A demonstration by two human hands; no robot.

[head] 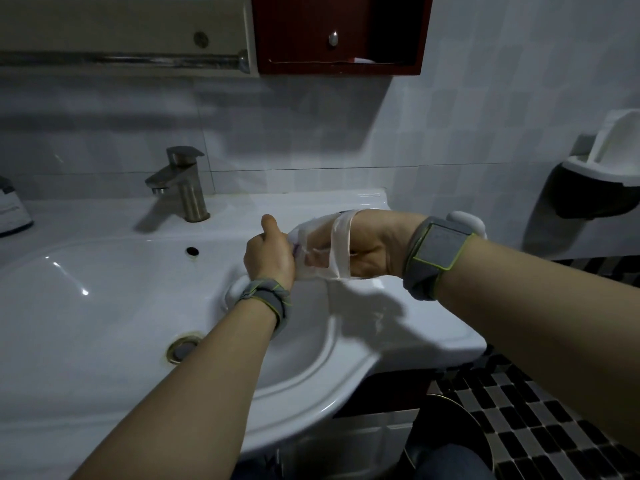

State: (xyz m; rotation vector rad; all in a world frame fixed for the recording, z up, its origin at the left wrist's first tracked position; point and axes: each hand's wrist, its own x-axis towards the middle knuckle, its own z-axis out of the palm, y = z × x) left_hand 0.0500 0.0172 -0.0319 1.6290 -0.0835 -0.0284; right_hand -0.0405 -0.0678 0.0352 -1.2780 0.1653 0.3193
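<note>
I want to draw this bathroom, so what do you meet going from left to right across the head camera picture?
steel tap → left hand → clear plastic bag → right hand → right wrist's grey wristband → black-and-white wall holder

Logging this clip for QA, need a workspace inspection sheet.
Surface: white sink, metal drain in basin.
Job's things: clear plastic cover, drawn over right hand.
Clutter: white object at left edge, cut off.
Hands: left hand grips cover's end; right fingers inside it, seemingly straight; grey wristbands on both.
Cables: nothing seen.
Surroundings: faucet, red cabinet, tiled wall, wall holder at right.
</note>
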